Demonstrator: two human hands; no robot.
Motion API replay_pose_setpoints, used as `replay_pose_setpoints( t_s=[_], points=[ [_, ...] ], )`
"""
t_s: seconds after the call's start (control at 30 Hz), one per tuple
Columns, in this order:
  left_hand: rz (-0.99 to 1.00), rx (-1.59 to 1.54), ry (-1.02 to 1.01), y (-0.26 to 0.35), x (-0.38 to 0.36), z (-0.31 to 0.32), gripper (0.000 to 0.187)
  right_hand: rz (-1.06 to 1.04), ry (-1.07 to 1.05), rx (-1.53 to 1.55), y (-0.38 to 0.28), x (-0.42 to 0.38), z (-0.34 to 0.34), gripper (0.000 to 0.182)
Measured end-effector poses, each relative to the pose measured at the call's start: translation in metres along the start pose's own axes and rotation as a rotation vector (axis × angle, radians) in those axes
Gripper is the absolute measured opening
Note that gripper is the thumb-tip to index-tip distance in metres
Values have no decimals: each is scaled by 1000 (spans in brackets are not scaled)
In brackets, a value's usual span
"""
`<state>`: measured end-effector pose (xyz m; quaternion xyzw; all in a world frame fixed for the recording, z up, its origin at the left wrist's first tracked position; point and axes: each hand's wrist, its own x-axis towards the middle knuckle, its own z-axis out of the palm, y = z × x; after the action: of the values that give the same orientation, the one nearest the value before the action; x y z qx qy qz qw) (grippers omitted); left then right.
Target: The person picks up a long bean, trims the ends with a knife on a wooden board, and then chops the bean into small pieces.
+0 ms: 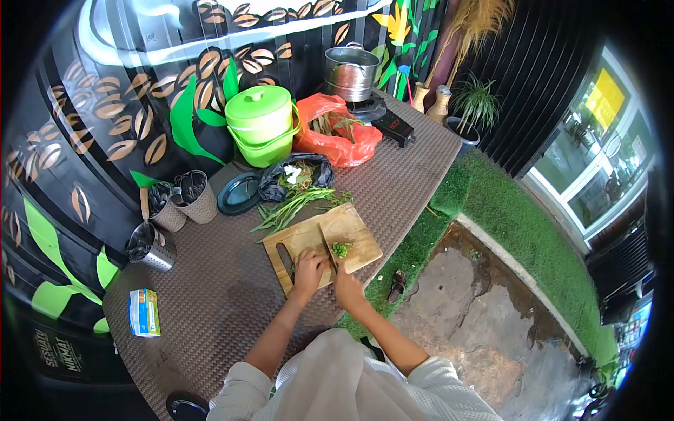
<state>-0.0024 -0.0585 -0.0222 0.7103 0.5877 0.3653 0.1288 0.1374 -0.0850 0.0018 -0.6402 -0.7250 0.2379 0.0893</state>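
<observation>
My right hand [347, 288] is closed round the handle of a knife [327, 240], whose blade points away from me across a wooden cutting board [365, 242]. Just right of the blade lies a small heap of chopped greens [340, 250]. My left hand [309, 271] presses down on the board to the left of the knife, fingers curled together. What those fingers hold is hidden; a bit of green shows beside them. Beyond the board's far edge lie long green stalks [298, 208], next to a black plastic bag [270, 186] with greens and white pieces in it.
Farther back stand a lime-green lidded container [260, 126], a red plastic bag [340, 154] and a steel pot [351, 74] on a portable stove [393, 130]. Dark plates [239, 193], utensil holders [194, 198] and a blue-and-white packet [144, 313] sit to the left. The table's right edge [421, 217] is near the board.
</observation>
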Motion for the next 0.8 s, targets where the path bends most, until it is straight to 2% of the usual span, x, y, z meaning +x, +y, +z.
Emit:
replay_pose_setpoints(
  t_s=[0.13, 0.27, 0.47, 0.57, 0.67, 0.8],
  points=[
    [-10, -18, -8, 4, 1, -3, 16, 4, -25, 87, -2, 13, -13, 31],
    [-14, -21, -7, 0, 2, -2, 17, 53, -42, 102, -9, -22, -14, 32],
    [-21, -50, 22, 1, 2, 0, 15, 17, -58, 121, 6, 15, -3, 34],
    [-50, -92, 27, -4, 6, 3, 13, 47, -60, 181, -7, -5, -22, 34],
    [-55, -98, 6, -5, 5, 2, 13, 87, -53, 108, -9, -19, -6, 34],
    [-96, -162, 39, 3, 8, -1, 12, 64, -91, 52, -6, 1, -5, 34]
  ],
)
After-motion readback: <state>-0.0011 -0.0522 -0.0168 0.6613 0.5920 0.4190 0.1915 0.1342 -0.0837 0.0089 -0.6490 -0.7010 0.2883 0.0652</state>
